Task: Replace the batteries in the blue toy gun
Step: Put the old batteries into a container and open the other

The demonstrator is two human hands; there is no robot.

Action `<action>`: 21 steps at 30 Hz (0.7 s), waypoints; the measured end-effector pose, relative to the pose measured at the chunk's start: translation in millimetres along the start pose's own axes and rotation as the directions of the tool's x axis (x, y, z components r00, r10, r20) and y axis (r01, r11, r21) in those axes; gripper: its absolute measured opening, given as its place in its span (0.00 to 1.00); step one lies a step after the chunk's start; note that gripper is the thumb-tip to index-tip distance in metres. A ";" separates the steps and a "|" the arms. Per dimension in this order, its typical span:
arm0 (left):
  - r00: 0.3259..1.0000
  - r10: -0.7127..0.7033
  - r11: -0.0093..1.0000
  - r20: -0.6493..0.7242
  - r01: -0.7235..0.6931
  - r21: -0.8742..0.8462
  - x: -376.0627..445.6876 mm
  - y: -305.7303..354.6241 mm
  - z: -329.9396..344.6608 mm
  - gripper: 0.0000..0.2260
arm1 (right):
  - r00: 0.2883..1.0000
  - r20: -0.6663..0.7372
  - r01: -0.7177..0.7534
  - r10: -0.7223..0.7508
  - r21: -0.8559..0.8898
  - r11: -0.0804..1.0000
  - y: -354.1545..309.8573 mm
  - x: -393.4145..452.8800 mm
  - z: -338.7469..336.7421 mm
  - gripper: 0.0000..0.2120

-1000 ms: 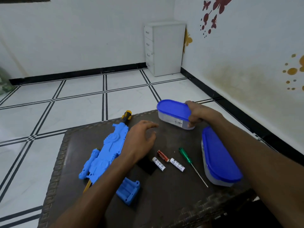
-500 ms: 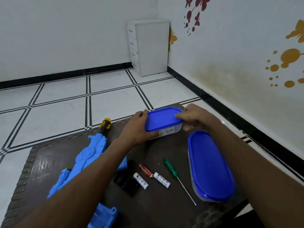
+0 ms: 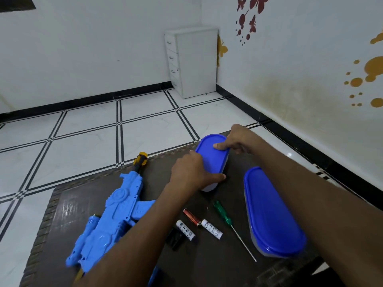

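Observation:
The blue toy gun lies flat on the dark table at the left, its yellow-tipped barrel pointing away. A small oval container with a blue lid stands at the table's far middle. My left hand grips its near end and my right hand holds its far end, thumb on the lid. Two white batteries and a red-orange battery lie in front, next to a green screwdriver. A black piece lies half hidden under my left forearm.
A larger blue-lidded oval container sits at the table's right, under my right forearm. A white drawer cabinet stands in the room's far corner. Tiled floor surrounds the table; a wall runs along the right.
My left hand left the gun's side and took hold of the small container beside my right hand. The container has turned so its long axis points away from me.

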State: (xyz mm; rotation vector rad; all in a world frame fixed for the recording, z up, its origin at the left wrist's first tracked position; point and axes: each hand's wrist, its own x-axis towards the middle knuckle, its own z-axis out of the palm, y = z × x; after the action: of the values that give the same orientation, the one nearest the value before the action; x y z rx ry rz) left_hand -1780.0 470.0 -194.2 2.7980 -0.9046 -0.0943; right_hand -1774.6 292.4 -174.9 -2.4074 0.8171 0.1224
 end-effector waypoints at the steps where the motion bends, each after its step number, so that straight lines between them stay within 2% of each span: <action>1: 1.000 -0.007 1.000 -0.020 0.007 0.016 1.0 0.8 -0.7 0.28 | 1.000 -0.013 0.017 -0.018 -0.064 0.998 -2.2 -1.1 0.4 0.24; 4: 0.999 -0.002 0.998 -0.041 0.004 0.055 3.2 1.6 -1.9 0.28 | 0.995 -0.068 0.053 -0.070 -0.229 0.972 -13.2 -5.6 2.8 0.25; 7: 0.999 0.003 0.997 -0.043 0.001 0.081 5.6 1.7 -1.6 0.28 | 0.981 -0.137 0.100 -0.134 -0.228 0.969 -19.8 -10.1 1.8 0.23; 12: 0.999 0.030 0.994 -0.041 -0.026 0.110 3.0 1.0 -3.4 0.28 | 0.969 -0.212 0.120 -0.126 -0.042 0.992 -9.6 -8.3 5.4 0.27; 14: 0.998 0.048 0.991 -0.041 -0.042 0.125 3.2 1.2 -1.5 0.27 | 0.969 -0.225 0.106 -0.102 0.005 0.994 -5.9 -7.4 7.5 0.25; 16: 0.996 0.070 0.990 -0.060 -0.062 0.123 2.3 0.7 -0.4 0.26 | 0.969 -0.227 0.131 -0.098 0.136 0.982 -3.0 -7.5 10.1 0.20; 19: 0.991 0.085 0.995 -0.102 -0.081 0.051 -1.4 -2.1 0.8 0.25 | 0.967 -0.231 0.205 -0.110 0.441 0.874 6.6 -6.3 19.3 0.17; 21: 0.987 0.058 0.993 -0.152 -0.072 -0.093 -2.5 -6.6 1.5 0.24 | 0.961 -0.247 0.246 -0.124 0.557 0.793 12.5 -8.7 23.9 0.20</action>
State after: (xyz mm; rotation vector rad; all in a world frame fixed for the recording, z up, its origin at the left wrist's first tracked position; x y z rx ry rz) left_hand -1778.4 476.4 -197.0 2.6420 -0.9282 0.0772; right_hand -1786.7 302.4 -198.5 -1.9024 0.5820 -0.4047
